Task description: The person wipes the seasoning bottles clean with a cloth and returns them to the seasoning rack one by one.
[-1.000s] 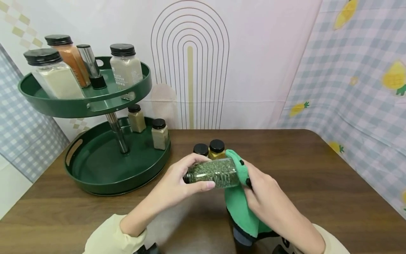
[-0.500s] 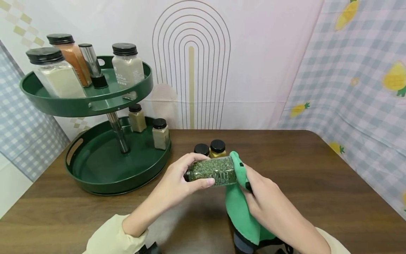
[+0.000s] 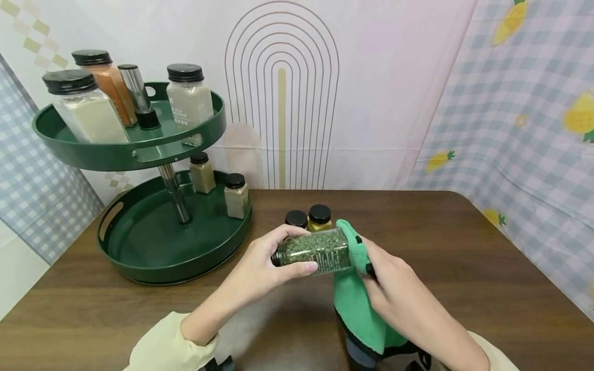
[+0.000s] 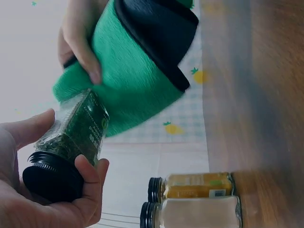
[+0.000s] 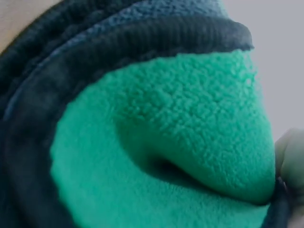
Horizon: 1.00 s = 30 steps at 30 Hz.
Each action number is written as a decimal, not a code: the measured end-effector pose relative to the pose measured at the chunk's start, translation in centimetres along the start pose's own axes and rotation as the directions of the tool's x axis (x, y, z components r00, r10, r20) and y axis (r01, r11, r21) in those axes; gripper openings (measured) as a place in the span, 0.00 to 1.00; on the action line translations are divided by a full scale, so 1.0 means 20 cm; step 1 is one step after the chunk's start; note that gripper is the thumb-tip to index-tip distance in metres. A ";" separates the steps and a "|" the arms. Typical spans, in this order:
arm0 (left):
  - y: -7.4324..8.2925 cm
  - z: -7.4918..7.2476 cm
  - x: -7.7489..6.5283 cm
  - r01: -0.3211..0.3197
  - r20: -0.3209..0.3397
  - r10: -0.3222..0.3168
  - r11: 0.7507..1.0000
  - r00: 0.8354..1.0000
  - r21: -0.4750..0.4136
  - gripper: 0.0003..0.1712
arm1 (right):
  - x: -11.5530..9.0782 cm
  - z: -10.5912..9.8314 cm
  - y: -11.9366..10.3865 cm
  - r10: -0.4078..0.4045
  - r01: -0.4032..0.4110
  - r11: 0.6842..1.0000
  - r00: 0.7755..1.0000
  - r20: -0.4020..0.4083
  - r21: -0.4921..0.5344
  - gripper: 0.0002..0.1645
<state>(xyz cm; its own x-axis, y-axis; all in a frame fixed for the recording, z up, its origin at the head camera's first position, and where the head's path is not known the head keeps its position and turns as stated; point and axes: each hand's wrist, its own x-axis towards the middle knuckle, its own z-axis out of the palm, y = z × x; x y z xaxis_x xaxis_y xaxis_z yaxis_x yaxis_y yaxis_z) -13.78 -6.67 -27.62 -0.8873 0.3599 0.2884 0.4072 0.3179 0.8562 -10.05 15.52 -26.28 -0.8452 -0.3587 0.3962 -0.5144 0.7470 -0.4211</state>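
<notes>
A clear spice jar (image 3: 315, 251) full of dried green herbs lies on its side in the air, black lid (image 4: 52, 176) to the left. My left hand (image 3: 260, 268) grips it around the lid end, thumb along the near side. My right hand (image 3: 394, 283) holds a green cloth (image 3: 355, 304) with black edging against the jar's base; the rest of the cloth hangs below. In the left wrist view the jar's base meets the cloth (image 4: 126, 76). Green fleece (image 5: 190, 118) fills most of the right wrist view and hides the jar there.
Behind the hands stand two black-lidded jars, one with yellow contents (image 3: 320, 217) and one with pale contents (image 4: 202, 213). At left is a two-tier green rack (image 3: 171, 268) bearing several jars, including a black pepper jar (image 3: 189, 100). The wooden table (image 3: 464, 257) extends right.
Both hands keep their hold on the jar and cloth at nearly the same place. The cloth has shifted slightly against the jar's base, and the view has drifted a little.
</notes>
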 end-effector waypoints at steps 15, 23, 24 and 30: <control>0.01 0.02 0.00 0.163 -0.011 -0.164 0.985 0.986 -0.059 0.31 | 0.09 0.02 0.22 0.103 -0.088 0.980 0.992 0.077 -0.178 0.33; 0.00 -0.01 0.01 0.140 -0.013 -0.144 0.980 0.990 -0.143 0.28 | 0.09 -0.02 0.34 0.119 -0.107 0.901 0.993 0.002 -0.420 0.35; 0.00 -0.01 0.02 0.140 -0.016 -0.144 0.980 0.989 -0.144 0.29 | 0.09 0.00 0.36 0.141 -0.118 0.890 0.990 0.019 -0.441 0.37; -0.01 -0.04 0.02 0.163 -0.058 -0.173 0.976 0.983 -0.144 0.29 | 0.11 0.11 0.41 0.282 -0.117 0.926 0.848 0.449 -0.359 0.37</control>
<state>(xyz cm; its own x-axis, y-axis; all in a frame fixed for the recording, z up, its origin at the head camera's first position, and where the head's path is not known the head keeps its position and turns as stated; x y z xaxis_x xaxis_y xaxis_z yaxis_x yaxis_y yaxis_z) -14.45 -7.20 -27.29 -0.9553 0.2484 0.1602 0.2214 0.2422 0.9446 -16.36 19.60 -30.63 -0.9267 -0.3451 -0.1490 -0.3251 0.9347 -0.1437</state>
